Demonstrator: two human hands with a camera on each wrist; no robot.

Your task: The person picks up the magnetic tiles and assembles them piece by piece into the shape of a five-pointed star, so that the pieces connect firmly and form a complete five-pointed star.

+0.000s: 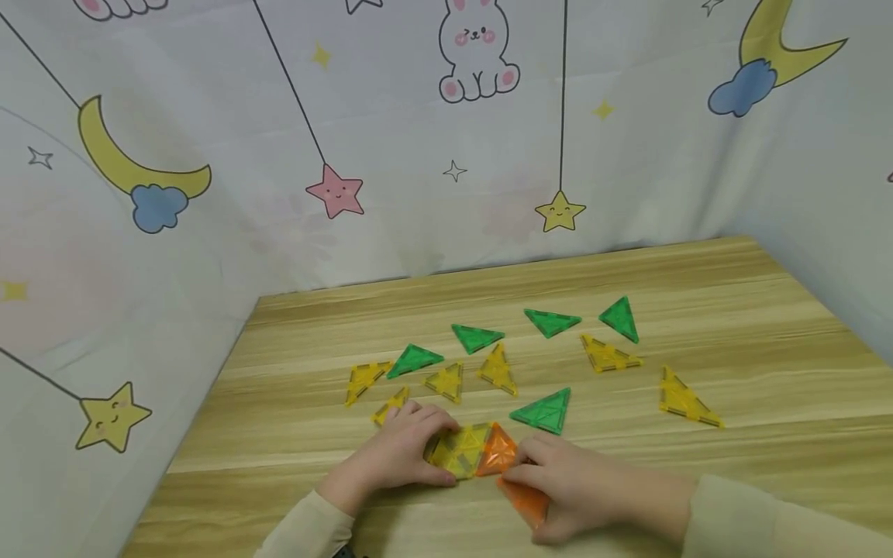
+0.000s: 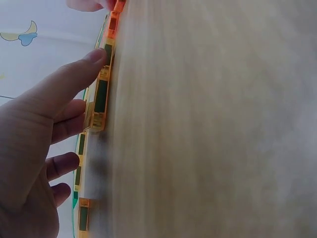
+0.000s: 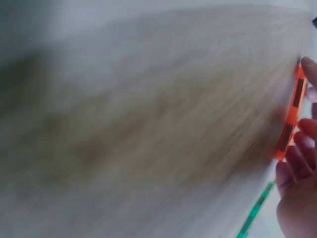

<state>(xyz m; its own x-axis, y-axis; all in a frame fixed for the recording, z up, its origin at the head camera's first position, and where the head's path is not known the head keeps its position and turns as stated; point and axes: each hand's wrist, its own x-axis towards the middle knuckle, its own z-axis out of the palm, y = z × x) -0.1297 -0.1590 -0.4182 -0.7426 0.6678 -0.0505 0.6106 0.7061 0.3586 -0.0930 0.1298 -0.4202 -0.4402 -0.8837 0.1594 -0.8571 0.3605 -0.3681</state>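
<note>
Translucent triangular magnetic tiles lie on the wooden table. My left hand (image 1: 401, 453) grips the left side of a joined row of yellow tiles (image 1: 466, 449), thumb along the near edge and fingers at the far edge. An orange tile (image 1: 498, 451) adjoins the row's right end. Just nearer and to the right, my right hand (image 1: 575, 484) holds a second orange tile (image 1: 523, 500) by its edges; the fingers cover part of it. In the left wrist view, the thumb (image 2: 74, 79) lies against the yellow tile's edge (image 2: 100, 96). The right wrist view shows the held orange tile (image 3: 292, 114) edge-on.
A green tile (image 1: 547, 412) lies beyond the right hand. Several more green tiles (image 1: 477, 337) and yellow tiles (image 1: 498, 370) are spread farther back, with a yellow one (image 1: 687, 399) at the right. A printed cloth (image 1: 418, 232) hangs behind the table (image 1: 767, 341) and at its sides.
</note>
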